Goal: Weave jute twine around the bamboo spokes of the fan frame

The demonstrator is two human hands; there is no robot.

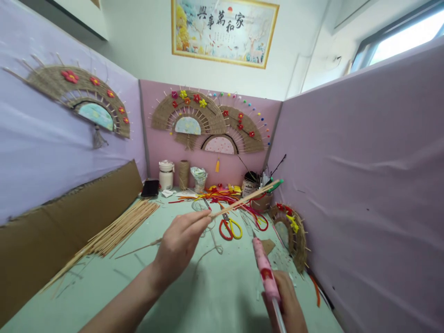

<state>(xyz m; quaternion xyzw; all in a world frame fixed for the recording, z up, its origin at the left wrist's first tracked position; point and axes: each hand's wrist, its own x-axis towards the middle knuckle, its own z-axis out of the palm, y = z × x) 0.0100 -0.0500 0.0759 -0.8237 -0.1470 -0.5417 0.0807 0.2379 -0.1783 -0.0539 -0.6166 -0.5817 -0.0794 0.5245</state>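
Note:
My left hand [180, 243] is closed around a few thin bamboo sticks [244, 200], which point up and to the right from its fingertips. More of a thin stick [138, 249] shows on the other side of that hand; whether it is the same stick I cannot tell. A pink hot glue gun [265, 270] is in my right hand [286, 298], its nozzle facing away from me and a clear glue stick [278, 317] coming out of its back. The nozzle is below the sticks and apart from them. Its trigger is hidden by my fingers.
Scissors [231, 229] with red and yellow handles lie beyond my hands, near coloured pipe cleaners [222, 196] and loose twine [217, 247]. At left is a bundle of bamboo sticks [111, 229] beside cardboard [69, 236]. A small woven fan [299, 240] leans against the right partition [364, 185].

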